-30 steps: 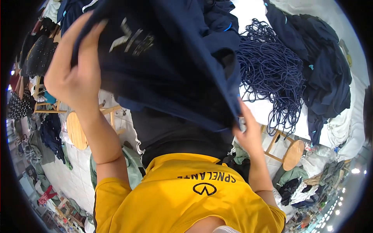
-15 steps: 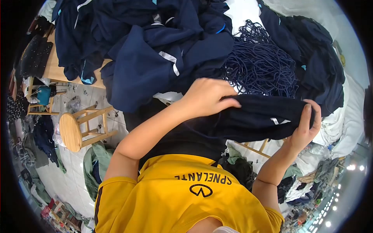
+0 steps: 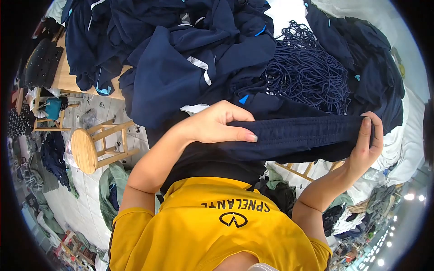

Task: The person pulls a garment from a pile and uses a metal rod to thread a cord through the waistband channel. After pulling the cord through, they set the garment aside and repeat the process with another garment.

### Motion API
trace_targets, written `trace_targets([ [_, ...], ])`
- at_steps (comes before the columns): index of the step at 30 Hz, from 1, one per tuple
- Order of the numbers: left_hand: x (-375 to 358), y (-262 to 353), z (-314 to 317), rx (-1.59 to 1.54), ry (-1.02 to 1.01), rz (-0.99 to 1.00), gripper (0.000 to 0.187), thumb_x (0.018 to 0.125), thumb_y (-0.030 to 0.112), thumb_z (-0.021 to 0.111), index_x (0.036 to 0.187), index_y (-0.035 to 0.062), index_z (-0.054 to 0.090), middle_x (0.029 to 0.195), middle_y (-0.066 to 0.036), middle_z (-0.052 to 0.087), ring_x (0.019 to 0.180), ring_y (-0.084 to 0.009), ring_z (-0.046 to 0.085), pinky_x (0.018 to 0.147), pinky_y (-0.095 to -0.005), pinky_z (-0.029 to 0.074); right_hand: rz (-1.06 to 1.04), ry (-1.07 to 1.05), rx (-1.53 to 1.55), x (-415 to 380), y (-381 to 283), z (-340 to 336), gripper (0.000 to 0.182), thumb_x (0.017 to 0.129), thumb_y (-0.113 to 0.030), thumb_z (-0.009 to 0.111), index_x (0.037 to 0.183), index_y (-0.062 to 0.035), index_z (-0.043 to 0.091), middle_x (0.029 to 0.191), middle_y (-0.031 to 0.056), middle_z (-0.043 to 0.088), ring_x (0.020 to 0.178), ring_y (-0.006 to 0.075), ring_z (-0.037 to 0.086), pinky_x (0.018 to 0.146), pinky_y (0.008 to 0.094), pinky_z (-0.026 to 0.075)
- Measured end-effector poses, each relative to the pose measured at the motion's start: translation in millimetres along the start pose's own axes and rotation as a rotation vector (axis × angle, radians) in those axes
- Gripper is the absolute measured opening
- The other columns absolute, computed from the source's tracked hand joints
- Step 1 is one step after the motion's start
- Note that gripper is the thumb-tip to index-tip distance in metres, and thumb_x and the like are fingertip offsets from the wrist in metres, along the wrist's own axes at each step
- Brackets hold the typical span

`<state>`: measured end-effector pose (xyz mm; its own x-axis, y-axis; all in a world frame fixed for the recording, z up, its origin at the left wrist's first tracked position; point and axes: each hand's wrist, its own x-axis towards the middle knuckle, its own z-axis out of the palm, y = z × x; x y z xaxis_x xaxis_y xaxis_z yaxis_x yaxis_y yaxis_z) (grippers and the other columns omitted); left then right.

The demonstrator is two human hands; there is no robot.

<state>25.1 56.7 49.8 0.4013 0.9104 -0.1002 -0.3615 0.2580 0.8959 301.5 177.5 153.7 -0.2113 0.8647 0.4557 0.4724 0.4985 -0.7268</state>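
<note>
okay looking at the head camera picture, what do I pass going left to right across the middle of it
wooden stool → left hand gripping one end of the stretched navy waistband → right hand gripping the other end → white cloth at the far right edge.

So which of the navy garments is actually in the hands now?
The navy garment stretched flat by its ribbed edge between the left hand and right hand; the other navy clothes lie heaped on the table beyond, beside the cord bundle.
</note>
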Motion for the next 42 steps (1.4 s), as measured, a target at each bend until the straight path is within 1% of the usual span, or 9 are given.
trace_targets([
  [18, 7, -32, 31, 0.646, 0.512, 0.240, 0.022, 0.077, 0.004, 0.068, 0.098, -0.0009, 0.066, 0.089, -0.014, 0.070, 0.080, -0.0229, 0.068, 0.073, -0.0310, 0.051, 0.128, -0.583, 0.300, -53, -22, 72, 0.022, 0.089, -0.004, 0.062, 0.110, 0.0004, 0.063, 0.106, 0.0111, 0.069, 0.099, 0.0182, 0.064, 0.089, 0.0277, 0.048],
  [23, -5, 23, -17, 1.507, 0.891, 0.660, 0.013, 0.072, 0.008, 0.069, 0.084, 0.0128, 0.066, 0.072, -0.003, 0.065, 0.067, -0.0228, 0.061, 0.058, -0.0338, 0.047, 0.089, -0.739, 0.157, -76, -6, 69, 0.068, 0.087, 0.002, 0.056, 0.147, -0.0006, 0.023, 0.134, 0.0261, 0.050, 0.123, 0.0380, 0.053, 0.101, 0.0370, 0.040],
  [25, -24, 50, -68, 1.333, 1.122, 0.697, 0.010, 0.071, 0.011, 0.074, 0.080, 0.0108, 0.071, 0.076, -0.002, 0.068, 0.068, -0.0207, 0.061, 0.061, -0.0306, 0.049, 0.177, -0.911, 0.039, -83, -8, 56, 0.069, 0.086, 0.005, 0.055, 0.147, 0.0010, 0.023, 0.136, 0.0284, 0.048, 0.125, 0.0405, 0.049, 0.102, 0.0366, 0.039],
  [27, -38, 78, -84, 1.599, 1.015, 0.715, 0.014, 0.069, 0.014, 0.077, 0.082, 0.0094, 0.072, 0.076, -0.003, 0.067, 0.070, -0.0216, 0.062, 0.062, -0.0311, 0.048, 0.260, -1.079, 0.072, -106, 11, 46, 0.071, 0.086, 0.001, 0.059, 0.147, 0.0039, 0.023, 0.145, 0.0279, 0.037, 0.133, 0.0386, 0.041, 0.108, 0.0374, 0.033],
  [31, -15, 83, -52, 1.622, 0.686, 0.873, 0.020, 0.066, 0.012, 0.078, 0.085, 0.0120, 0.072, 0.080, -0.002, 0.068, 0.076, -0.0240, 0.063, 0.074, -0.0338, 0.047, -0.096, -0.576, 0.060, -102, 7, 58, 0.098, 0.077, -0.021, 0.079, 0.147, 0.0082, 0.017, 0.155, 0.0245, 0.018, 0.142, 0.0369, 0.027, 0.113, 0.0425, 0.023],
  [33, 12, 67, -19, 1.450, 0.495, 0.930, 0.024, 0.064, 0.018, 0.080, 0.086, 0.0122, 0.071, 0.079, -0.001, 0.066, 0.074, -0.0226, 0.062, 0.069, -0.0340, 0.046, -0.209, -0.266, 0.282, -70, -7, 72, 0.097, 0.071, -0.023, 0.082, 0.145, 0.0037, 0.026, 0.152, 0.0242, 0.024, 0.137, 0.0342, 0.034, 0.111, 0.0412, 0.028],
  [36, 40, 35, 16, 1.278, 0.490, 0.956, 0.026, 0.066, 0.024, 0.081, 0.086, 0.0124, 0.070, 0.079, 0.000, 0.066, 0.071, -0.0200, 0.062, 0.066, -0.0322, 0.045, -0.018, -0.436, 0.141, -46, -14, 44, 0.057, 0.074, -0.012, 0.078, 0.125, 0.0013, 0.057, 0.123, 0.0199, 0.060, 0.112, 0.0280, 0.059, 0.095, 0.0341, 0.045],
  [38, 42, 18, 21, 1.102, 0.473, 0.771, 0.029, 0.068, 0.030, 0.081, 0.087, 0.0120, 0.070, 0.082, -0.001, 0.068, 0.072, -0.0206, 0.064, 0.067, -0.0309, 0.046, -0.010, -0.372, 0.213, -31, -10, 26, 0.016, 0.082, -0.004, 0.069, 0.097, 0.0022, 0.069, 0.089, 0.0078, 0.067, 0.081, 0.0130, 0.060, 0.075, 0.0237, 0.046],
  [42, 21, -17, 11, 0.865, 0.095, 0.092, 0.029, 0.079, 0.028, 0.077, 0.089, 0.0022, 0.068, 0.084, -0.008, 0.070, 0.073, -0.0222, 0.066, 0.064, -0.0295, 0.048, 0.063, -0.361, -0.001, -16, -1, -5, 0.007, 0.088, -0.003, 0.063, 0.091, 0.0005, 0.068, 0.081, 0.0020, 0.064, 0.074, 0.0063, 0.054, 0.068, 0.0198, 0.040],
])
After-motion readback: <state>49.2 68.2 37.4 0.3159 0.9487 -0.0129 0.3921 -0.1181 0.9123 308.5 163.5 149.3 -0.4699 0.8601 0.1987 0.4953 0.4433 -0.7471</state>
